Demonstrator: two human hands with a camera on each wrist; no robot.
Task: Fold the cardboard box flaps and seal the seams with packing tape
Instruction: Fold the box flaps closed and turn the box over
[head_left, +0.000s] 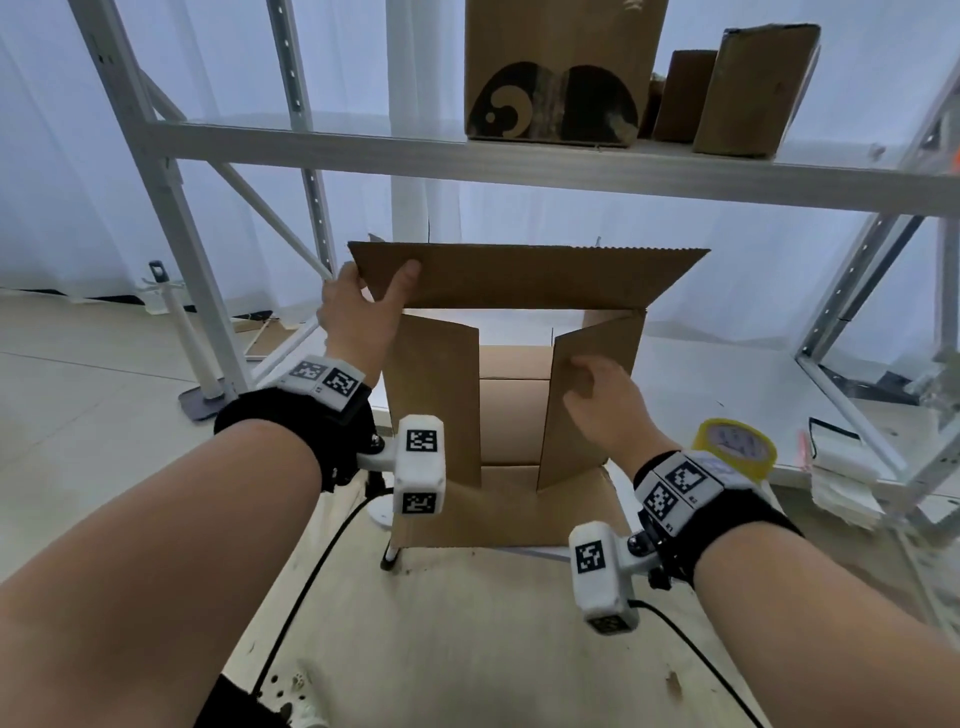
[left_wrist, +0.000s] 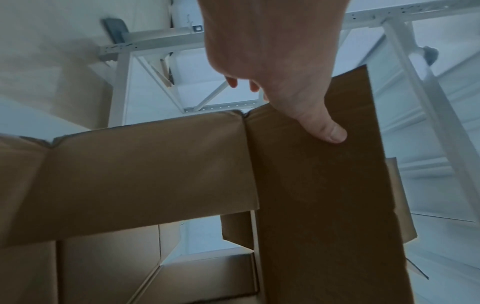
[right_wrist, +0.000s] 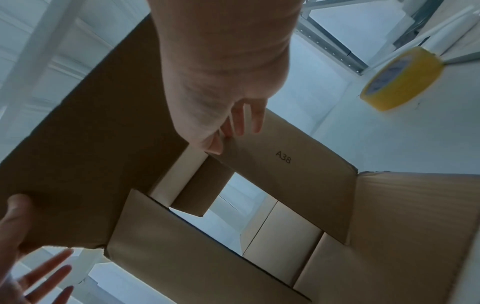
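A brown cardboard box (head_left: 511, 415) lies on the table with its open end towards me. Its long top flap (head_left: 545, 280) stands raised; my left hand (head_left: 374, 283) pinches its left corner, thumb on the near face and fingers behind, as the left wrist view shows (left_wrist: 283, 107). The left side flap (head_left: 436, 395) and the right side flap (head_left: 608, 338) are swung partly inward. My right hand (head_left: 592, 384) rests its fingers on the right flap, marked A38 (right_wrist: 283, 157). The bottom flap (head_left: 498, 514) lies flat. A yellow tape roll (head_left: 735, 447) sits to the right, untouched.
A white metal rack (head_left: 519, 156) spans overhead, holding several cardboard boxes (head_left: 556, 67). A rack upright (head_left: 852, 332) stands at the right, beside a stack of papers (head_left: 836, 467). A white post on a grey base (head_left: 187, 338) stands on the floor at left. Black cables (head_left: 311, 571) cross the wooden tabletop.
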